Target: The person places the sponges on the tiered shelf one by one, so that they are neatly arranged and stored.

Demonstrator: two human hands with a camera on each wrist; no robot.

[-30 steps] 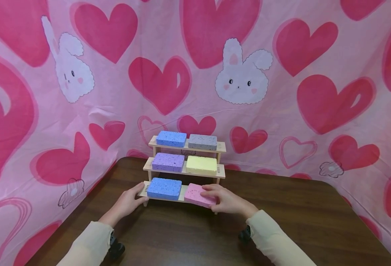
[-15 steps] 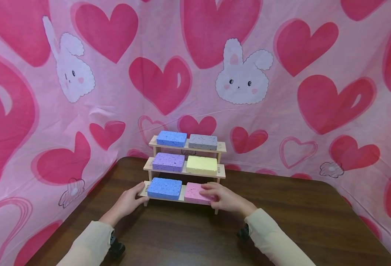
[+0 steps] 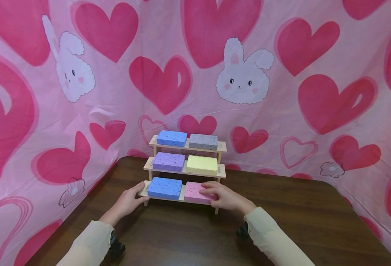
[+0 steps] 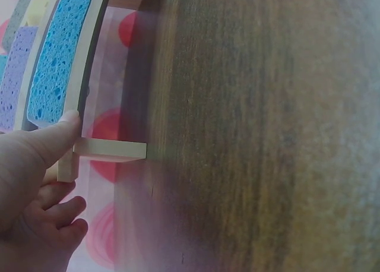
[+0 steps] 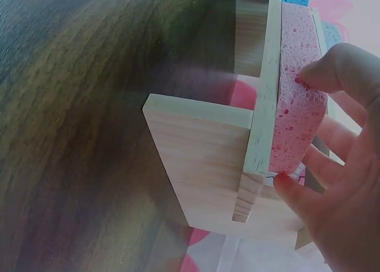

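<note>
A three-tier wooden shelf stand (image 3: 220,170) holds two sponges on each tier. My right hand (image 3: 227,197) holds the pink sponge (image 3: 192,191) on the right of the bottom tier, one fingertip pressing its face and another digit at its right end. In the right wrist view that sponge (image 5: 294,100) lies along the wooden board. At the bottom tier's left end, my left hand (image 3: 128,201) grips the board, thumb on its front edge, other fingers partly hidden behind. Beside that hand sits a blue sponge (image 3: 164,187).
On the middle tier are a purple sponge (image 3: 168,161) and a yellow sponge (image 3: 202,164). The top tier bears another blue sponge (image 3: 171,137) and a grey sponge (image 3: 203,141). The stand rests on a dark wooden table (image 3: 282,207), before a pink heart-patterned cloth (image 3: 195,103).
The pink sponge, tilted over the front edge a second ago, has moved back and now lies level on the bottom tier. My right hand shifted slightly with it; my left stayed put.
</note>
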